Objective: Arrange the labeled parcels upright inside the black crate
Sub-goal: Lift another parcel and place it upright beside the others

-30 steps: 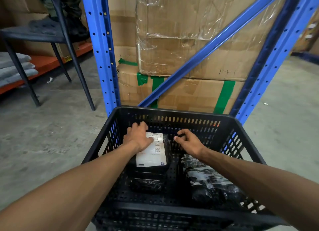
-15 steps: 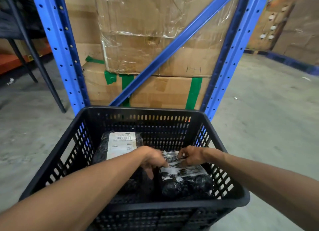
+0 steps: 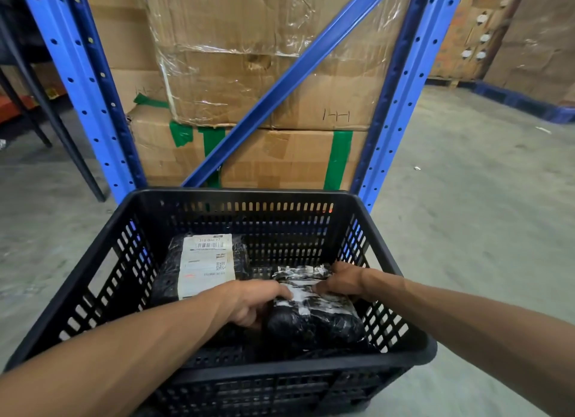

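The black slotted crate [image 3: 249,197] stands on the concrete floor in front of me. Inside it on the left, a black-wrapped parcel with a white barcode label [image 3: 207,265] leans back, label facing me. On the right lies a second black shiny parcel [image 3: 314,320] with a crumpled white label on top. My left hand [image 3: 252,301] grips its left upper edge and my right hand [image 3: 345,281] grips its right upper corner. My left forearm hides the lower part of the labeled parcel.
A blue steel rack [image 3: 93,105] with a diagonal brace [image 3: 289,77] rises just behind the crate, holding taped cardboard boxes [image 3: 280,155]. Dark chair legs [image 3: 46,111] stand at the far left. More stacked boxes [image 3: 513,37] sit on a blue pallet at the far right.
Both hands left the labeled parcel, which now leans at the crate's left, and went to the right parcel and gripped its top edge. The view shifted right.
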`<act>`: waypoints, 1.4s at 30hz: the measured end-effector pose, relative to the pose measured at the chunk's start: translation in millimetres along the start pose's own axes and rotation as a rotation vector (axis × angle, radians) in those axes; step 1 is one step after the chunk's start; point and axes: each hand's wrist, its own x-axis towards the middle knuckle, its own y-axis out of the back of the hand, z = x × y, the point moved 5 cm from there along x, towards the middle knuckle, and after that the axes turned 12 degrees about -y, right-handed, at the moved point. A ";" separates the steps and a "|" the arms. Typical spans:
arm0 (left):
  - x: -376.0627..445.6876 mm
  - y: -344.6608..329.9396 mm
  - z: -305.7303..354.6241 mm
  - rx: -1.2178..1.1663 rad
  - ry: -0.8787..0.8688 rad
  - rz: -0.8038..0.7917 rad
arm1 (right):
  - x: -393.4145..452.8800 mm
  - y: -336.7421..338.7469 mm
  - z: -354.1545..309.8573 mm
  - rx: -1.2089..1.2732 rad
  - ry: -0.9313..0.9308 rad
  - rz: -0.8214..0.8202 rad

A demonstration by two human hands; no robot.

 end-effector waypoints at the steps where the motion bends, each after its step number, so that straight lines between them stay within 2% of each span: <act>1: -1.3 3.4 3.6 -0.025 -0.029 0.021 | 0.2 -1.3 3.6 0.097 -0.018 -0.043; 5: -10.6 19.9 23.5 -0.097 -0.163 0.067 | -3.6 -1.4 10.0 0.425 -0.023 -0.084; 10: -26.2 35.7 49.1 -0.204 -0.351 0.088 | -17.7 15.9 1.2 0.623 0.014 -0.096; 12: -34.7 40.7 59.6 -0.230 -0.419 0.090 | -29.1 28.2 -2.4 0.668 0.079 -0.052; 15: -46.6 46.0 73.1 -0.266 -0.508 0.147 | -46.3 46.2 -13.0 0.749 0.276 0.033; 17: -49.9 47.6 81.1 -0.317 -0.557 0.230 | -62.8 57.8 -24.6 0.746 0.444 0.158; 19: -53.7 46.3 89.1 -0.429 -0.591 0.257 | -80.0 63.4 -38.6 0.661 0.631 0.368; 23: -64.5 50.4 102.4 -0.728 -0.645 0.157 | -107.6 54.8 -53.0 0.530 0.902 0.818; 26: -68.9 59.2 106.7 -0.995 -0.653 0.151 | -121.6 50.1 -58.3 0.352 1.078 0.953; 28: -70.1 57.7 104.7 -0.953 -0.627 0.229 | -127.6 44.2 -61.0 0.171 1.155 1.016; 30: -68.4 55.4 102.3 -0.884 -0.638 0.248 | -127.6 38.1 -60.9 0.131 1.167 0.977; 32: -63.8 59.8 98.9 -0.879 -0.686 0.268 | -118.9 35.5 -58.5 0.218 1.108 0.792; 35: -64.2 77.1 97.4 -0.852 -0.774 0.317 | -97.6 28.1 -61.5 0.460 0.870 0.261; 37: -67.2 83.4 100.2 -0.775 -0.784 0.258 | -88.1 22.2 -66.3 0.783 0.721 -0.098; 38: -69.6 84.2 101.7 -0.731 -0.779 0.219 | -85.0 21.9 -68.1 0.903 0.665 -0.181; 40: -74.4 84.3 105.1 -0.669 -0.779 0.146 | -79.8 26.9 -69.2 0.959 0.607 -0.138; 42: -75.8 87.9 104.7 -0.662 -0.775 0.146 | -76.8 33.7 -69.8 0.986 0.586 -0.072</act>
